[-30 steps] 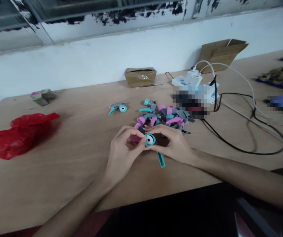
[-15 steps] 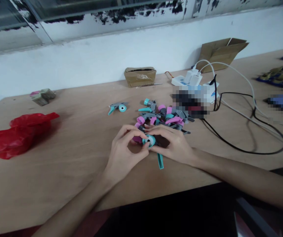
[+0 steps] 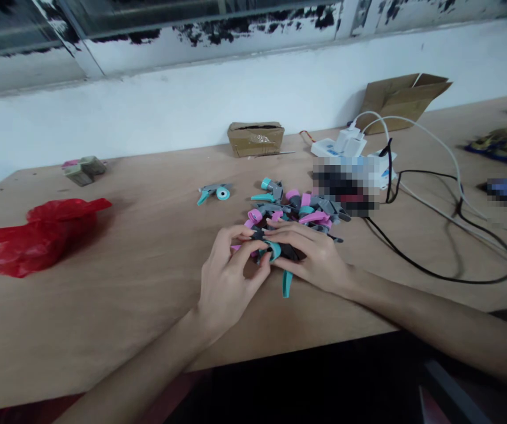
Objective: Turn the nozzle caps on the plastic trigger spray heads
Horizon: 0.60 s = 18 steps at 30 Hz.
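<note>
Between my two hands is a grey-and-teal trigger spray head (image 3: 287,284), its teal lever pointing down toward the table's front edge. My right hand (image 3: 319,254) is closed round its dark body, which the fingers mostly cover. At its teal collar (image 3: 275,251), the thumb and fingertips of my left hand (image 3: 229,277) pinch the rim; whether they hold a small part there I cannot make out. Just beyond my fingers lies a pile of pink, teal and grey spray heads (image 3: 317,217). Another teal spray head (image 3: 215,193) lies apart, left of the pile.
A red plastic bag (image 3: 43,235) lies on the left of the wooden table (image 3: 147,247). Against the wall stand a small cardboard box (image 3: 255,140) and a larger open one (image 3: 406,103). A power strip with chargers (image 3: 345,144) and looping cables (image 3: 438,274) occupy the right side.
The white disc that showed in the teal collar is no longer plainly visible. My left fingers have shifted slightly around the collar, and the spray head has turned a little. The view has moved slightly.
</note>
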Each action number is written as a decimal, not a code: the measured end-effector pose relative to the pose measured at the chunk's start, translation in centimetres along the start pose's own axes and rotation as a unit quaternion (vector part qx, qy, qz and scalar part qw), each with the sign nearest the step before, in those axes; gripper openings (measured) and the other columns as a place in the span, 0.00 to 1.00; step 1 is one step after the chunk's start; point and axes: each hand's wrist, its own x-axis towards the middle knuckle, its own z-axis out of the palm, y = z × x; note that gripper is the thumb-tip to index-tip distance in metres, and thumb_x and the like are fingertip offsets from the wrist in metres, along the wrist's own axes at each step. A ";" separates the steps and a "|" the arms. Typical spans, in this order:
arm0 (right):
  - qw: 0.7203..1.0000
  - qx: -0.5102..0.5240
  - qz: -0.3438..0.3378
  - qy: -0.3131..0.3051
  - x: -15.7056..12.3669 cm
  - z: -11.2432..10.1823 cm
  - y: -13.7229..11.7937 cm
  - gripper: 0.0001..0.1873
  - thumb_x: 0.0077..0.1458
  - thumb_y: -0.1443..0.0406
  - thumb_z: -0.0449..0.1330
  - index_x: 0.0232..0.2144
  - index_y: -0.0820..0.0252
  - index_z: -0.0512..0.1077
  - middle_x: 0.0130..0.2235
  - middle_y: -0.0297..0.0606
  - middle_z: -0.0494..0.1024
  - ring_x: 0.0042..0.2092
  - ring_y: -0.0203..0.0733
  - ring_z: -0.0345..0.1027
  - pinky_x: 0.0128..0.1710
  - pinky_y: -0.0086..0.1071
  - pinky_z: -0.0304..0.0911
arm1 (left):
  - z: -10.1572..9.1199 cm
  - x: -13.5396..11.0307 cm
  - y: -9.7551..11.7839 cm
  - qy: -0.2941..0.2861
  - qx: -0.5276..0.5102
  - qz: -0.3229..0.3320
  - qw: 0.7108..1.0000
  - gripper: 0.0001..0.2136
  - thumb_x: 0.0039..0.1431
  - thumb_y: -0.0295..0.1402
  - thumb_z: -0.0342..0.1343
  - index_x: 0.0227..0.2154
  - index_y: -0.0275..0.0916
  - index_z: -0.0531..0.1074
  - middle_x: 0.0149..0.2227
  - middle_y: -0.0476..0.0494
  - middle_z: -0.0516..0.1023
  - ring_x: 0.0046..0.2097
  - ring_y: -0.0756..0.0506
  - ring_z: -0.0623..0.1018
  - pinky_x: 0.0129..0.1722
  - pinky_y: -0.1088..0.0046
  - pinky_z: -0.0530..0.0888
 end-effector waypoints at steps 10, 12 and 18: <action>0.998 -0.053 -0.002 -0.020 1.2 -0.8 -0.1 0.14 0.51 0.59 0.60 0.40 0.58 0.69 0.40 0.39 0.76 0.45 0.43 0.69 0.48 0.44 0.62 | -0.2 0.6 -0.8 -0.068 -0.097 -0.010 0.993 0.06 0.59 0.29 0.51 0.37 0.41 0.71 0.40 0.45 0.68 0.43 0.48 0.72 0.44 0.68 0.70; 0.996 -0.086 -0.001 -0.039 2.0 -1.7 0.2 0.14 0.51 0.58 0.60 0.39 0.57 0.69 0.39 0.38 0.77 0.44 0.43 0.69 0.52 0.46 0.58 | -0.7 1.1 -1.4 -0.078 -0.109 -0.019 0.991 0.07 0.61 0.30 0.49 0.38 0.42 0.71 0.39 0.46 0.69 0.42 0.49 0.72 0.44 0.70 0.71; 0.969 -0.213 -0.025 -0.126 5.6 -5.3 3.3 0.14 0.47 0.54 0.61 0.34 0.55 0.70 0.36 0.36 0.77 0.41 0.47 0.70 0.56 0.53 0.45 | -1.8 5.2 -7.1 -0.066 0.069 -0.163 0.982 0.11 0.60 0.37 0.48 0.43 0.44 0.67 0.45 0.43 0.69 0.44 0.43 0.72 0.42 0.66 0.70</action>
